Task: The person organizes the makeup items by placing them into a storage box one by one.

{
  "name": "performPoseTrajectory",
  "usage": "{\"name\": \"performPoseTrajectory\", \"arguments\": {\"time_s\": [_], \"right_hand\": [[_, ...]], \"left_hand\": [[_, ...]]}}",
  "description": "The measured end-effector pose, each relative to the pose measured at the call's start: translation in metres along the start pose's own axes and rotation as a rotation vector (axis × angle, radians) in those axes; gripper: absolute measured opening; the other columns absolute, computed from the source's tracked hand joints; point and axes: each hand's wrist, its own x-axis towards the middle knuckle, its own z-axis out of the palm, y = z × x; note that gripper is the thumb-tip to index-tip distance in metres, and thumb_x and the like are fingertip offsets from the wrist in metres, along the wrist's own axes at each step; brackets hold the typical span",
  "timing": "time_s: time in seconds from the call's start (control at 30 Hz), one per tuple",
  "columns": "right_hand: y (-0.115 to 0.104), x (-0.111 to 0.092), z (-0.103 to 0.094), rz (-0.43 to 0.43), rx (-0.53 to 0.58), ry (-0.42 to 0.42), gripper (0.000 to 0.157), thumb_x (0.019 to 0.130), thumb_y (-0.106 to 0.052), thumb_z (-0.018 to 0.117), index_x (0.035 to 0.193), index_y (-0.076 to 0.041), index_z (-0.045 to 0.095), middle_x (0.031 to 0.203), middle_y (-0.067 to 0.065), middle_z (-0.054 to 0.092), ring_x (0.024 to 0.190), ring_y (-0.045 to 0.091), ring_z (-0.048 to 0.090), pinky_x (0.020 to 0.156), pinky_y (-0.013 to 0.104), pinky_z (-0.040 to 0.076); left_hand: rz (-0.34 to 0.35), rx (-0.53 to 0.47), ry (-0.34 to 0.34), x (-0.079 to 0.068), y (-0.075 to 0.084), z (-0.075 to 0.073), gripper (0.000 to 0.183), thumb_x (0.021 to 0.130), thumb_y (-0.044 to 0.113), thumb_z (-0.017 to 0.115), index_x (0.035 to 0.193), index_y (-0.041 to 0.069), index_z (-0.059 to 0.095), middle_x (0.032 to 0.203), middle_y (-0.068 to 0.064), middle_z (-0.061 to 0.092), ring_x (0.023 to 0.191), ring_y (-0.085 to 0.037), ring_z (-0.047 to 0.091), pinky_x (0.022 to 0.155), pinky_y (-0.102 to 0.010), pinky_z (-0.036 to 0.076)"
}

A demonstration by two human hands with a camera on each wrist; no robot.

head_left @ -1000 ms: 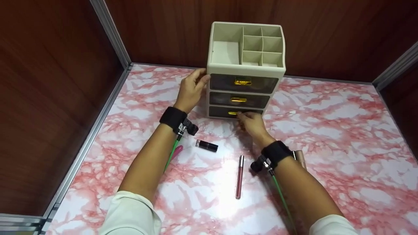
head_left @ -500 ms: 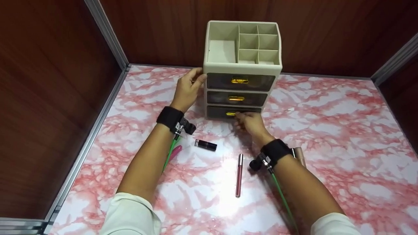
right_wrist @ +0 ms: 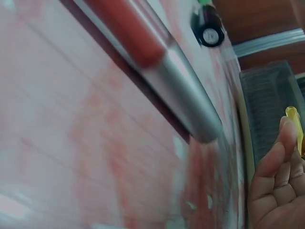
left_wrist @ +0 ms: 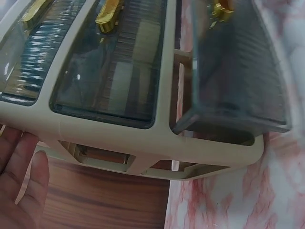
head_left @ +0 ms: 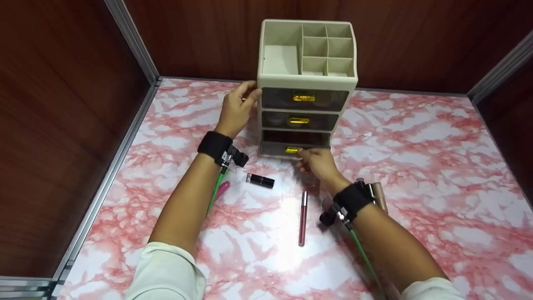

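Cream plastic three-drawer organizer point(head_left: 307, 81): left hand point(head_left: 234, 110) touches its left side, fingers relaxed. Right hand point(head_left: 320, 164), low at its front, pinches glossy gold handle point(head_left: 291, 149); smoky translucent bottom drawer point(head_left: 272, 148) partly out.

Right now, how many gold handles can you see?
3 on the organizer: the top handle, the middle handle below it, and the bottom handle on the open drawer, at the right hand. The organizer's back is hidden.

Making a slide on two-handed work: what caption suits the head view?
Left grip touching the organizer, right grip on the partly open bottom drawer's gold handle.
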Motion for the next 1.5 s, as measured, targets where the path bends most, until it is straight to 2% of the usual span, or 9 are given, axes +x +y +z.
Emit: {"name": "performPoseTrajectory", "arguments": {"time_s": [0.13,0.27,0.37,0.57,0.73,0.97,1.2,1.37,1.5], "right_hand": [[-0.012,-0.022,0.007,0.019,-0.025,0.045,0.051,0.082,-0.04,0.061,0.104,0.006,0.058,0.073,0.01,0.063,0.059,0.018,0.059,0.056,0.033,0.051],[-0.024,-0.039,0.016,-0.028,0.001,0.083,0.046,0.086,-0.027,0.06,0.102,0.015,0.055,0.07,0.018,0.061,0.055,0.023,0.057,0.055,0.044,0.05],[-0.023,-0.047,0.02,0.004,0.033,0.063,0.043,0.086,-0.023,0.059,0.104,0.016,0.053,0.072,0.02,0.06,0.053,0.02,0.057,0.061,0.048,0.049],[-0.018,-0.063,0.021,0.072,0.031,0.045,0.043,0.084,-0.025,0.061,0.104,0.013,0.055,0.073,0.023,0.06,0.048,0.016,0.053,0.055,0.045,0.049],[-0.021,-0.076,0.021,0.081,0.002,0.036,0.039,0.085,-0.022,0.061,0.102,0.013,0.057,0.07,0.021,0.06,0.045,0.016,0.051,0.047,0.036,0.044],[-0.028,-0.084,0.024,0.069,-0.017,-0.007,0.033,0.089,-0.013,0.055,0.103,0.017,0.053,0.071,0.024,0.059,0.046,0.019,0.051,0.046,0.038,0.042],[-0.012,-0.079,0.022,0.066,0.002,0.022,0.038,0.084,-0.023,0.061,0.1,0.011,0.058,0.068,0.018,0.06,0.046,0.016,0.051,0.042,0.031,0.039],[-0.009,-0.082,0.022,0.065,0.003,0.021,0.039,0.084,-0.025,0.061,0.1,0.011,0.057,0.068,0.018,0.06,0.046,0.015,0.051,0.04,0.03,0.038],[-0.009,-0.086,0.02,0.053,-0.012,0.009,0.04,0.085,-0.025,0.06,0.101,0.011,0.058,0.074,0.025,0.059,0.049,0.02,0.054,0.042,0.033,0.043]], "left_hand": [[-0.017,0.007,-0.017,0.003,0.002,0.0,0.025,0.089,0.018,0.055,0.108,0.002,0.059,0.095,-0.006,0.06,0.084,-0.014,0.052,0.074,-0.025,0.042],[0.018,-0.016,-0.009,0.011,-0.015,0.003,0.027,0.089,0.021,0.056,0.108,0.002,0.059,0.095,-0.007,0.06,0.086,-0.016,0.052,0.076,-0.028,0.042],[0.026,-0.028,0.008,0.016,-0.033,0.005,0.03,0.087,0.026,0.057,0.107,0.004,0.06,0.094,-0.006,0.06,0.085,-0.015,0.053,0.075,-0.031,0.043],[0.01,-0.023,0.001,0.014,-0.04,0.007,0.037,0.085,0.037,0.056,0.107,0.008,0.06,0.094,-0.002,0.06,0.086,-0.013,0.053,0.077,-0.032,0.044],[-0.001,-0.013,-0.009,0.014,-0.038,0.008,0.039,0.085,0.04,0.056,0.108,0.01,0.06,0.094,-0.001,0.059,0.087,-0.012,0.052,0.074,-0.026,0.045],[-0.007,-0.026,-0.003,0.014,-0.038,0.004,0.036,0.085,0.037,0.057,0.107,0.01,0.06,0.093,-0.002,0.059,0.086,-0.012,0.051,0.074,-0.023,0.044],[-0.023,-0.011,-0.016,0.001,-0.002,-0.003,0.028,0.089,0.02,0.055,0.11,0.001,0.058,0.097,-0.008,0.059,0.088,-0.014,0.052,0.079,-0.026,0.043],[-0.021,-0.011,-0.009,0.001,-0.002,-0.003,0.029,0.089,0.02,0.055,0.109,0.0,0.058,0.098,-0.008,0.059,0.089,-0.015,0.052,0.081,-0.031,0.041],[-0.022,-0.002,-0.013,0.0,-0.002,-0.003,0.029,0.089,0.02,0.055,0.11,0.0,0.058,0.097,-0.008,0.059,0.088,-0.015,0.052,0.08,-0.03,0.042]]}}
